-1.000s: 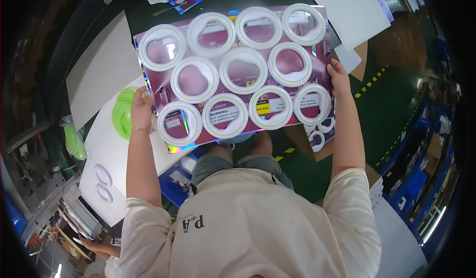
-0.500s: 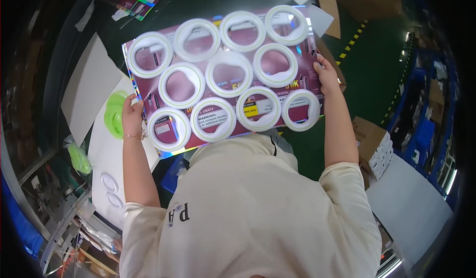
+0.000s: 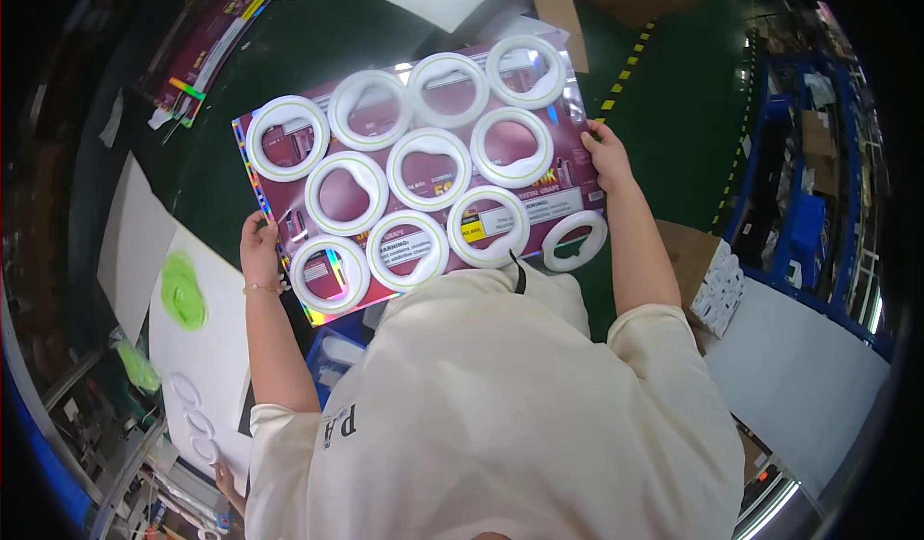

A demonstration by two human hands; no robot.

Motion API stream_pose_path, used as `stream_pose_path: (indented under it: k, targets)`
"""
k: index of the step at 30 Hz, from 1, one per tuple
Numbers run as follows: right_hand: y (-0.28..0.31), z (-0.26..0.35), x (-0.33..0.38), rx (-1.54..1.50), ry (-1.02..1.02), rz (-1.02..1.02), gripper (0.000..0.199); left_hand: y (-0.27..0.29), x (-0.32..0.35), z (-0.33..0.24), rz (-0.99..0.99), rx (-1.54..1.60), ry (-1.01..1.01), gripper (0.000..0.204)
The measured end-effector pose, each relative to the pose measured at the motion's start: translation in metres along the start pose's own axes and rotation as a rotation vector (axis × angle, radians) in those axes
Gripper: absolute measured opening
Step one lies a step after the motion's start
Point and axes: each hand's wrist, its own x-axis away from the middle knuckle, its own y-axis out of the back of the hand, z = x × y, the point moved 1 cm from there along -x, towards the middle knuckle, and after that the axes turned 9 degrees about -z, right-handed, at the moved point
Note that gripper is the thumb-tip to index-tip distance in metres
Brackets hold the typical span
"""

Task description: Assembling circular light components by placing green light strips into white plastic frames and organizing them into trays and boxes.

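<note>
My left hand [image 3: 258, 253] pinches the left edge of a glossy printed maroon sheet [image 3: 560, 180]. My right hand [image 3: 608, 157] grips its right edge, thumb on top. Across the sheet lie several white rings [image 3: 429, 168] in rows, each with a thin greenish line around it. At the near right corner one white ring [image 3: 549, 247] reaches past the sheet's edge, and the green floor shows through its middle. Whether it still touches the sheet I cannot tell. The fingers under the sheet are hidden.
On the left, a white table [image 3: 207, 357] bears bright green rings [image 3: 183, 292] and a few white rings [image 3: 200, 421]. Another person's hand [image 3: 229, 487] is beside them. More printed sheets [image 3: 207, 44] lie at the far left. An open carton [image 3: 695, 272] stands to my right, a blue bin [image 3: 332, 359] below the sheet.
The sheet and both hands have shifted slightly left and nearer in view. The near right ring has slid outward past the sheet's edge. Another person's hand has come up to the white rings at left.
</note>
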Motion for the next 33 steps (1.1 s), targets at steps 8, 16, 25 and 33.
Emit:
stream_pose_path:
  k: [8, 16, 25, 33]
  targets:
    - [-0.022, -0.010, -0.025, 0.049, 0.015, 0.066, 0.030, -0.004, 0.017, 0.026, -0.104, 0.013, -0.053, 0.022]
    - [-0.045, -0.007, -0.037, 0.002, -0.012, 0.159, 0.032, 0.019, 0.017, 0.053, -0.147, 0.006, -0.017, 0.022]
    - [-0.026, -0.011, -0.021, -0.006, -0.068, 0.156, 0.024, 0.009, 0.028, 0.047, -0.097, 0.084, 0.031, 0.020]
    - [-0.028, -0.006, -0.014, -0.058, -0.080, 0.137, 0.028, 0.008, 0.041, 0.038, -0.126, 0.040, 0.062, 0.020]
